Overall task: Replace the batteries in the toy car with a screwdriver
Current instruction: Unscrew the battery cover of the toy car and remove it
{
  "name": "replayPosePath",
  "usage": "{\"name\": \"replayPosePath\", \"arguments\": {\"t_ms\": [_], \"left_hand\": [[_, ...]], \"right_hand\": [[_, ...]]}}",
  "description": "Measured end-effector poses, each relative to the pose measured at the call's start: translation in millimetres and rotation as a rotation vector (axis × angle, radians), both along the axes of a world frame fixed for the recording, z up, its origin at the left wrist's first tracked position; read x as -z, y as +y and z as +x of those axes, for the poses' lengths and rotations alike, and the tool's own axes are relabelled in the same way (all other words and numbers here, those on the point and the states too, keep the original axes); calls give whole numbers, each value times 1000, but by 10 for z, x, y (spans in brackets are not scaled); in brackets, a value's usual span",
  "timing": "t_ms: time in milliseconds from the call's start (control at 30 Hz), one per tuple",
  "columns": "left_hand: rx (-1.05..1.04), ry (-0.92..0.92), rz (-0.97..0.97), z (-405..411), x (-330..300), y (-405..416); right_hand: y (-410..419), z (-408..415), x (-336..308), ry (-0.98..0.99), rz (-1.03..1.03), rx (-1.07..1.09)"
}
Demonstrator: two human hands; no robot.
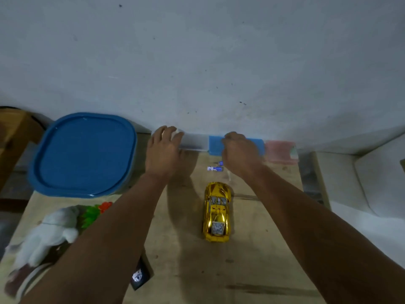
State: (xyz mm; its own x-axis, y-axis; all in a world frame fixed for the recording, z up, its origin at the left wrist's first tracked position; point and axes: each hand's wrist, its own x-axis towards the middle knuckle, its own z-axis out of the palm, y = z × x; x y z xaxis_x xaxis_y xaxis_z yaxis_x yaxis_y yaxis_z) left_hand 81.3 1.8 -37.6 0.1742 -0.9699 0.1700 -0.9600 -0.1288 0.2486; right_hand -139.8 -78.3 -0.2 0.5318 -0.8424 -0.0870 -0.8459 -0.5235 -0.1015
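Both hands reach to the table's far edge. The left hand rests spread on a white box; right hand is curled, its grip hidden. The gold toy car sits mid-table, batteries beyond it.

A dim, scuffed grey wall rises behind a worn wooden table.

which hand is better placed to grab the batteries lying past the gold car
Right, probably. The right hand hovers just beside the batteries, while the left hand is farther off, over by the white box.
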Motion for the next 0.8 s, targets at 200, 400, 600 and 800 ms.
{"name": "replayPosePath", "arguments": {"t_ms": [200, 400, 600, 800], "left_hand": [[-228, 193, 111, 76, 76, 90], [-331, 516, 89, 94, 234, 159], [-348, 520, 98, 69, 234, 184], [-360, 530, 106, 96, 282, 167]], "right_hand": [[101, 805, 167, -60, 45, -247], [132, 1021, 381, -14, -65, -220], [236, 1014, 426, -18, -164, -221], [143, 1093, 290, 106, -127, -295]]}}
